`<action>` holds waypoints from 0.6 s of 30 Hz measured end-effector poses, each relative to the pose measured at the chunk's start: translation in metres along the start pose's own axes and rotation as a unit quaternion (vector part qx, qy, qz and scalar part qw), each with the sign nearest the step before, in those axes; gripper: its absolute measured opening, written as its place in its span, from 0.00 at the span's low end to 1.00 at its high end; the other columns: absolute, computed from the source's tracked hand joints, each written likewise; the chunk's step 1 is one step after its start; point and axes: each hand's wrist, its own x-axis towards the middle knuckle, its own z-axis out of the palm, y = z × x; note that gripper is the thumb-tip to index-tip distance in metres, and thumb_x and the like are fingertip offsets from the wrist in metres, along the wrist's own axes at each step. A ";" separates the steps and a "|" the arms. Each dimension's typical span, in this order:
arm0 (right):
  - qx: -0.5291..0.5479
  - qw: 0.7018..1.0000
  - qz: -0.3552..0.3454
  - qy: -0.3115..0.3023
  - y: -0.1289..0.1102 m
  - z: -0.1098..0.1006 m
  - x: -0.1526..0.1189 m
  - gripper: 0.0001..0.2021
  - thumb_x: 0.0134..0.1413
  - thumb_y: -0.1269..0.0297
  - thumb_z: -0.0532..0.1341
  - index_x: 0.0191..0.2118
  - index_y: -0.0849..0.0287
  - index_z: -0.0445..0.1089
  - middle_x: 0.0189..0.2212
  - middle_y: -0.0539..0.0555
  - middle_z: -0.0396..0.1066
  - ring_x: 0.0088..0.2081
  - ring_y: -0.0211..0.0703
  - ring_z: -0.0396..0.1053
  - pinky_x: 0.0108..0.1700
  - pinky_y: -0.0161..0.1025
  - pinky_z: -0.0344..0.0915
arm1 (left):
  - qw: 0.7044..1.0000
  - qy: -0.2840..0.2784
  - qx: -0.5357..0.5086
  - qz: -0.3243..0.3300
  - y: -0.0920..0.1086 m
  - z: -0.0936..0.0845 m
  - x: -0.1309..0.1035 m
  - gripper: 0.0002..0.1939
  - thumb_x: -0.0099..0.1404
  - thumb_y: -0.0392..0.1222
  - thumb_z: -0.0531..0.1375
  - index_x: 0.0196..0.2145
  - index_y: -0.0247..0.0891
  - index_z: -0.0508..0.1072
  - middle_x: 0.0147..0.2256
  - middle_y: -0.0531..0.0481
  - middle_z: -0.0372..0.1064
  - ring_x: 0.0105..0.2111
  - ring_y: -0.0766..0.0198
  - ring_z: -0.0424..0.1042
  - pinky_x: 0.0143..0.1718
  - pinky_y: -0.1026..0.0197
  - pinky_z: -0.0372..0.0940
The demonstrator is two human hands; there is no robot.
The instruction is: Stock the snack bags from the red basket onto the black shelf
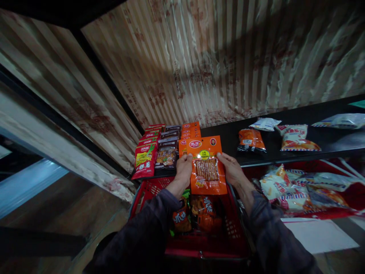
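Observation:
An orange snack packet point(207, 167) with a clear window hangs upright between my hands, above the near edge of the shelf. My left hand point(184, 170) grips its left side, and my right hand point(232, 168) pinches the right side. Just behind it, similar orange packets point(190, 129) stand in a row, partly hidden by the held one. To their left come dark brown packets point(167, 153) and red packets point(145, 156), lined up front to back. Below my hands is a red basket point(232, 228) with orange-and-black snack bags point(205, 213) inside.
On the black shelf point(222, 131) to the right lie an orange bag point(251, 140) and several white snack bags point(298, 137). Lower right, a second red container point(356, 196) holds more bags. Corrugated panels point(199, 68) rise behind the shelf; a dark post point(99, 102) stands left.

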 end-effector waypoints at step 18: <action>-0.004 1.000 -0.011 0.004 0.002 0.005 -0.001 0.17 0.34 0.51 0.76 0.32 0.53 0.79 0.28 0.49 0.80 0.35 0.49 0.78 0.37 0.41 0.73 | 0.998 -0.021 -0.057 0.017 0.008 -0.003 -0.008 0.11 0.57 0.48 0.64 0.26 0.38 0.71 0.26 0.54 0.71 0.27 0.66 0.68 0.32 0.64 0.63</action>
